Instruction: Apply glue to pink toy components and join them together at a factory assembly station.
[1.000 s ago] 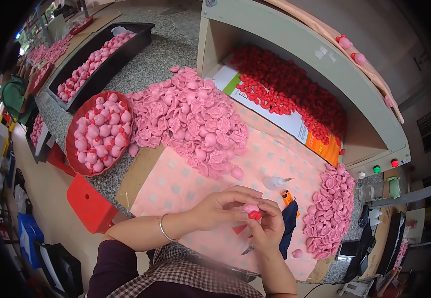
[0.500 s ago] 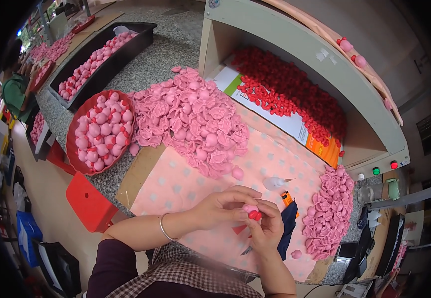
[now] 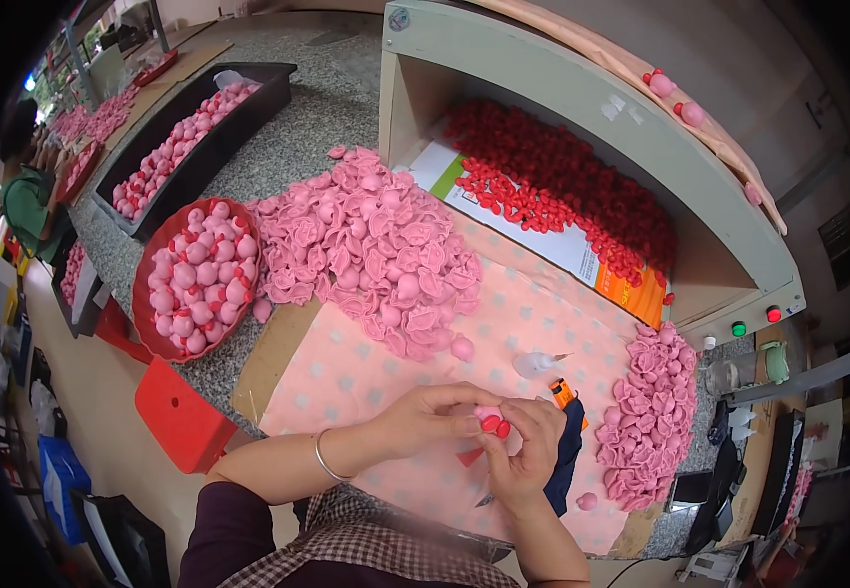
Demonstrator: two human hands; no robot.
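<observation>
Pink white-dotted cloth [image 3: 366, 377], red basket [image 3: 155, 338]

Both forearms enter from the lower edge. The left hand [image 3: 425, 419] reaches toward 3 o'clock, fingers curled, a thin bangle at its wrist. The right hand [image 3: 523, 456] points toward 11 o'clock, fingers bent. The fingertips of both hands meet, pinched closed together.

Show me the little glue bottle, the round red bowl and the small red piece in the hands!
glue bottle [image 3: 533, 365], head view, on its clear body.
round red bowl [image 3: 146, 333], head view, on its lower left rim.
small red piece [image 3: 502, 429], head view, on its rounded end between the fingers.
</observation>
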